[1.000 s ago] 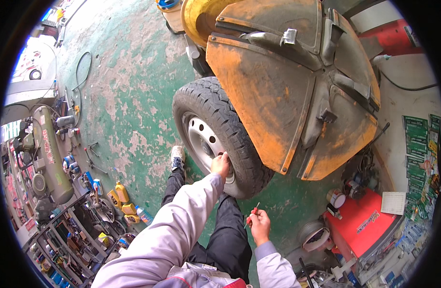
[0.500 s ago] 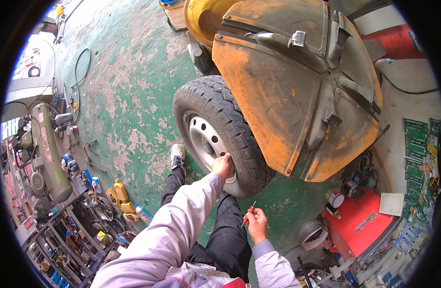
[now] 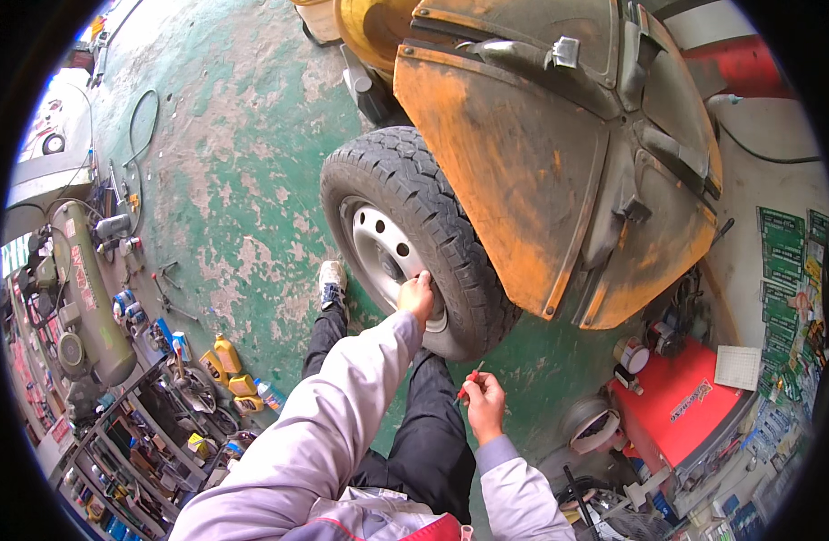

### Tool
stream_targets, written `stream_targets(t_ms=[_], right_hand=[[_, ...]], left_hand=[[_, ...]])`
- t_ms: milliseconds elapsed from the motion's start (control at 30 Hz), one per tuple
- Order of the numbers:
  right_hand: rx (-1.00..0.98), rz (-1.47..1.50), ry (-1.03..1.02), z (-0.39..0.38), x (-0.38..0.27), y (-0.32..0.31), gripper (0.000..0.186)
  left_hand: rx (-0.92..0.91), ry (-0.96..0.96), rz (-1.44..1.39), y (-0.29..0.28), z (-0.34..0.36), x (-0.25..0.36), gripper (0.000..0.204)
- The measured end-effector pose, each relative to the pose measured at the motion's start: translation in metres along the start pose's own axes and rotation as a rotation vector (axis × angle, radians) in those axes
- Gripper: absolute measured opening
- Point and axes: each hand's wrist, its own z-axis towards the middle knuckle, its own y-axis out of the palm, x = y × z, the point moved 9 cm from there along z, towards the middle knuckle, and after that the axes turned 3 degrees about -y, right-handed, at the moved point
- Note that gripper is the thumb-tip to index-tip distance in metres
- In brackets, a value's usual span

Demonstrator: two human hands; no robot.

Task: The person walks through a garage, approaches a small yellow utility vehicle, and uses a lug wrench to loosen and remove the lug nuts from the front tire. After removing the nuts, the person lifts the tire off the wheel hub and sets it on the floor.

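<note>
A wheel (image 3: 437, 230) with a black, deep-treaded tyre and a silver steel rim (image 3: 376, 236) stands tilted in front of my legs. At the rim's near edge is my left hand (image 3: 416, 296), its fingers closed together; what they pinch is hidden by the hand. My right hand (image 3: 485, 399), to the right of my knee and apart from the wheel, is closed around a small tool with a red handle (image 3: 469, 383) and a thin shaft. Its exact kind is too small to tell.
Right behind the wheel rises a large machine turntable (image 3: 514, 171) with worn orange plates and clamp jaws. A red cabinet (image 3: 676, 397) stands at the right. An air compressor (image 3: 90, 298), yellow bottles (image 3: 225, 356) and a tool rack (image 3: 135, 451) line the left.
The view has shifted slightly, so the wheel and turntable sit a little higher. My right hand has turned a little with the red-handled tool. My left hand stays at the rim.
</note>
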Motion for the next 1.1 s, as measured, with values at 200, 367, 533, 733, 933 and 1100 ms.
stream_targets(t_ms=[200,367,533,733,933,1100], right_hand=[[-0.002,0.034,0.006,-0.001,-0.003,0.017,0.008],[0.1,0.065,-0.099,0.005,-0.02,0.027,0.007],[0.155,0.245,-0.184,0.015,-0.038,0.04,0.005],[0.228,0.518,-0.207,0.016,-0.046,0.05,0.01],[0.203,0.75,-0.104,0.015,-0.032,0.062,0.01],[0.244,0.444,-0.125,0.015,-0.023,0.069,0.008]], left_hand=[[-0.188,0.125,0.1,0.011,0.005,0.002,0.039],[-0.137,-0.003,-0.012,0.009,-0.006,0.003,0.037],[-0.176,-0.146,-0.037,0.006,-0.015,0.006,0.037],[-0.195,-0.233,-0.082,0.007,-0.015,0.008,0.031],[-0.45,-0.163,-0.053,0.014,-0.005,0.007,0.029],[-0.362,-0.298,-0.175,-0.004,-0.008,-0.001,0.032]])
